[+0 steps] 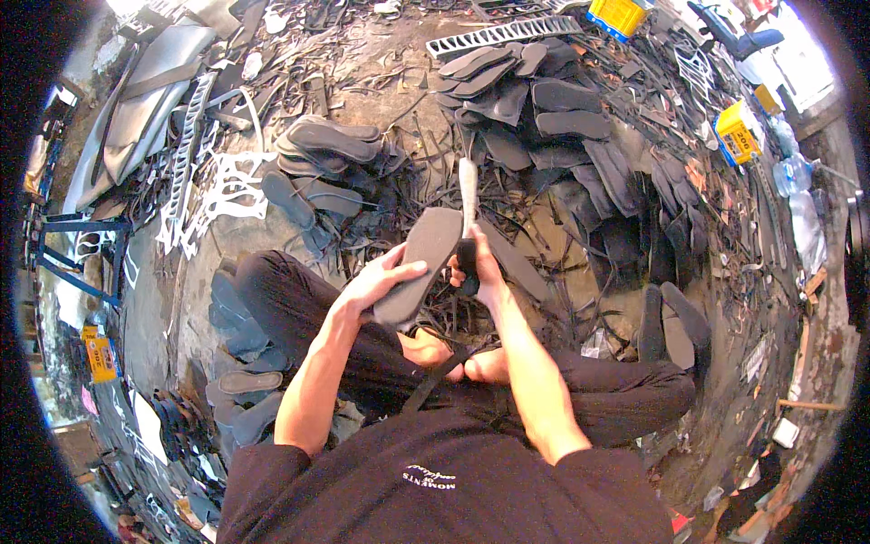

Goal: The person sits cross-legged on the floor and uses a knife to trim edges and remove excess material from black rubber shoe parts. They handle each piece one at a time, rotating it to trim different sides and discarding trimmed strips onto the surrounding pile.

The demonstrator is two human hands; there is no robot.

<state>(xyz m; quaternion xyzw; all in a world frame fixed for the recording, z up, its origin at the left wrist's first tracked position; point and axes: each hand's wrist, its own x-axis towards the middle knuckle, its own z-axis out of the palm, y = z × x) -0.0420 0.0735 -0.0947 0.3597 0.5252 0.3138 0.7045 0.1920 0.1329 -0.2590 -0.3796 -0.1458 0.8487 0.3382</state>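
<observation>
My left hand (385,276) is wrapped round a dark grey shoe sole (433,238), its thumb lying across the upper face. The sole is tilted up over my crossed legs. Closed beside it, my right hand (480,267) grips a long, narrow tool (468,195) with a black lower part and a pale shaft pointing away from me. It looks like a knife, but its edge cannot be made out. The tool is close against the sole's right edge; whether they touch I cannot tell. Another flat grey sole piece (515,258) slants just beyond my right hand.
Soles are piled at the far right (571,109) and far left (331,145). Dark strip offcuts (426,136) litter the floor. A pair of soles (675,322) stands by my right knee. Yellow boxes (739,134) and a blue frame (82,258) lie farther out.
</observation>
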